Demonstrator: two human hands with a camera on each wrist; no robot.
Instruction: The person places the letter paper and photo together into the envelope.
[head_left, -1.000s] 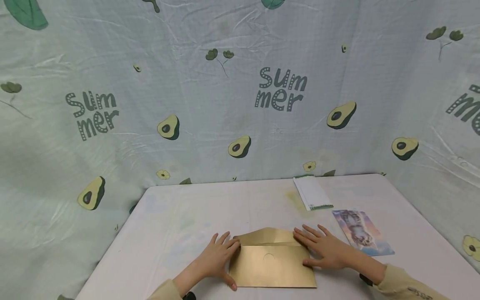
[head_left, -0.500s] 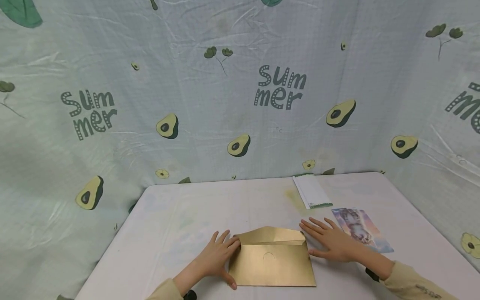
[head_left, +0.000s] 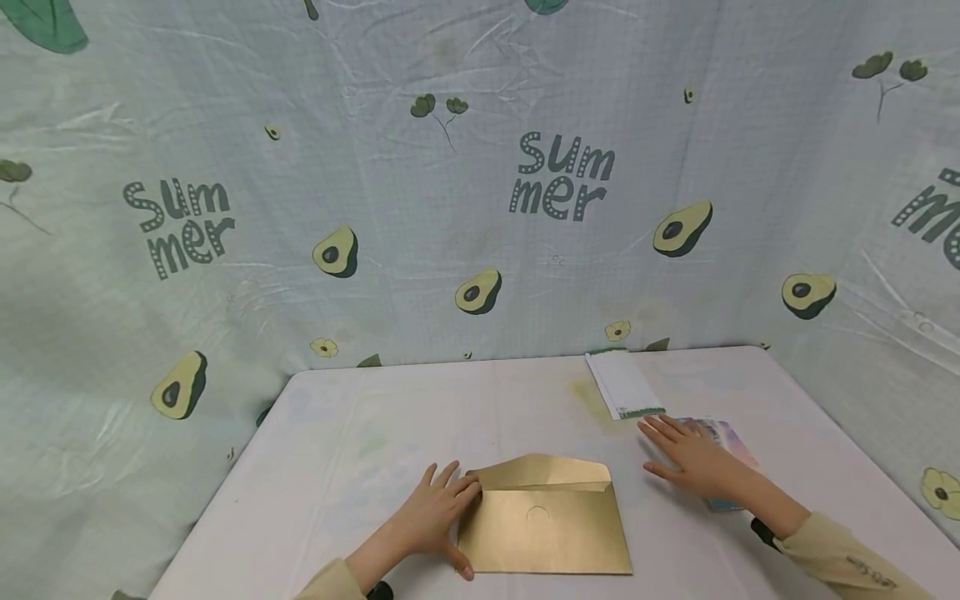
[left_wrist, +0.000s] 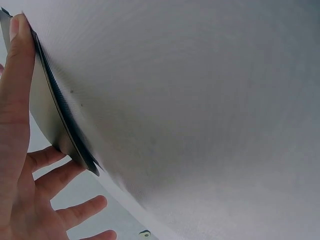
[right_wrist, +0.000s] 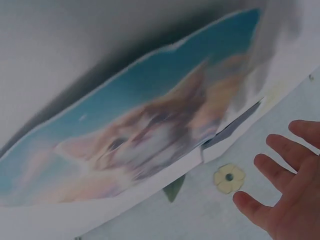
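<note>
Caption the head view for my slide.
Left hand on an open gold envelope; right hand partly hiding a cat picture.

Envelope (head_left: pixel 543 533) on table (head_left: pixel 375 442), left of picture card (head_left: pixel 724 436); paper (head_left: pixel 622 383) behind both.

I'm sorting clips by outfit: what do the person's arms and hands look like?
The left sleeve and right sleeve are beige; the right one bears a line of dark marking, too small to read. Near the end of each sleeve shows a small black item. The left hand and right hand wear no gloves.
</note>
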